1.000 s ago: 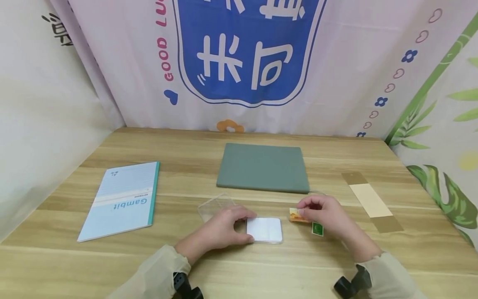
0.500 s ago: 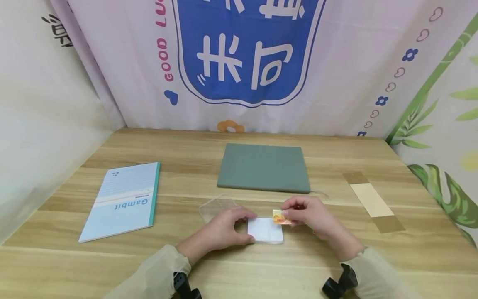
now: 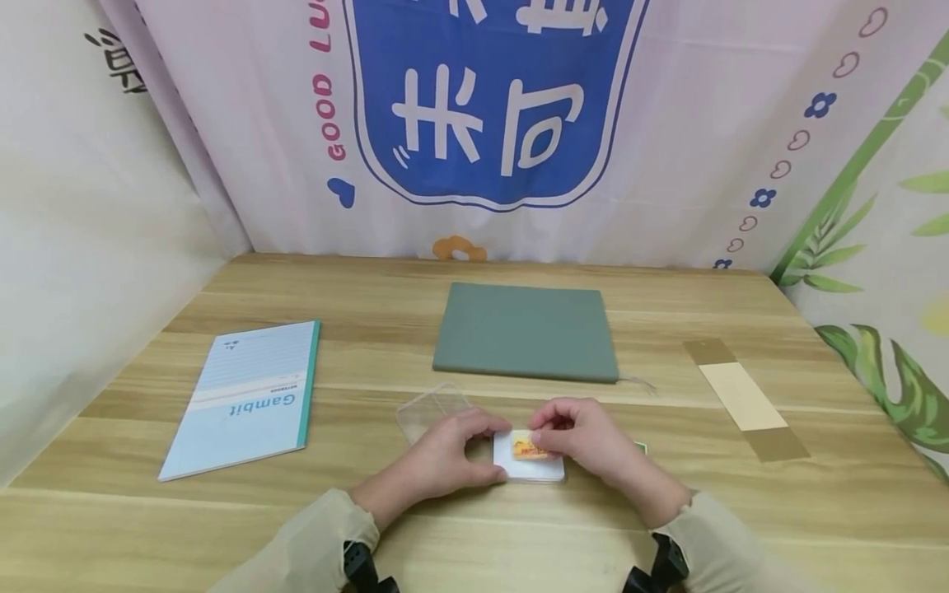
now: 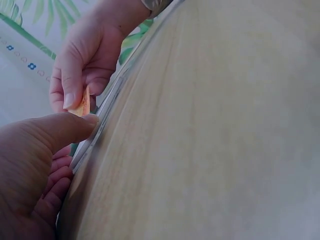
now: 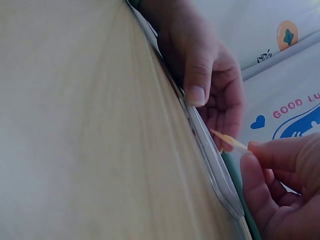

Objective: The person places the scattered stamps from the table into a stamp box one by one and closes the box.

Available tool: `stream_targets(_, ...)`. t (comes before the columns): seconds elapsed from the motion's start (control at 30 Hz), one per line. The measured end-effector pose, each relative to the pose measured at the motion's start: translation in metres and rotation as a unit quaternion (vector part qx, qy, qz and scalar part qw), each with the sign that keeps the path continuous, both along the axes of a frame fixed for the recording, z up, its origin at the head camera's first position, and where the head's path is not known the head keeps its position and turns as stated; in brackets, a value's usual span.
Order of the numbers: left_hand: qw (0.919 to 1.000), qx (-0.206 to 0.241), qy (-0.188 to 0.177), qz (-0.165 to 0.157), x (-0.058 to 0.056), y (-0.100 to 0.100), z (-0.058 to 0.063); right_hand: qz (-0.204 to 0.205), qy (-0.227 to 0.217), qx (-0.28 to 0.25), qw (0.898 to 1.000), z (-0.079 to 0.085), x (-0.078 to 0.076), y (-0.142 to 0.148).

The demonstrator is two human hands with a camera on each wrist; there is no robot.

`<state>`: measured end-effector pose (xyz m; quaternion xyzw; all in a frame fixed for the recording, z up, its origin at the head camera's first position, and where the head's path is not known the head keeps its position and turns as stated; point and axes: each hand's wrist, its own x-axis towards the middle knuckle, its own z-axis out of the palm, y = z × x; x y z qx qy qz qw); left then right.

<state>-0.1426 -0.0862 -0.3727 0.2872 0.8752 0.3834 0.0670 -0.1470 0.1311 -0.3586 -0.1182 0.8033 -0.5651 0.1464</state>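
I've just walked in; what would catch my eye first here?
Probably the big blue emblem on the backdrop behind the table. Next, low in the head view, the right hand pinches a small yellow-orange piece over a flat white case that the left hand holds.

L hand (image 4: 32, 160) at lower L, thumb tip at edge of flat white item (image 4: 83, 147), other fingertips along its far side. R hand (image 4: 90, 52) up top, pinching sm. orange-yellow piece (image 4: 81, 106) btwn thumb & fingers; piece tilted, shows just past L thumb. Bit of sleeve (image 4: 158, 6) at R wrist, top edge. Bench (image 4: 200, 130), light wood grain, fills most of R side of view at steep slant, a bit blurry. Pale backdrop (image 4: 20, 92) upper L, w/ green leaves & sm. blue flowers.
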Motion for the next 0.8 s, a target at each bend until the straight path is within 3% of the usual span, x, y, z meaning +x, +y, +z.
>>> stream_targets(0.4, 1.0000, 0.002, -0.007, 0.001, -0.001, 0.001, -0.002, -0.030, 0.114, 0.079, 0.990, -0.007, 0.008, -0.011)
stream_targets(0.8, 0.9996, 0.022, 0.019, -0.005, -0.002, 0.001, -0.005, -0.059, 0.148, 0.120, 0.980, -0.008, 0.011, -0.022)
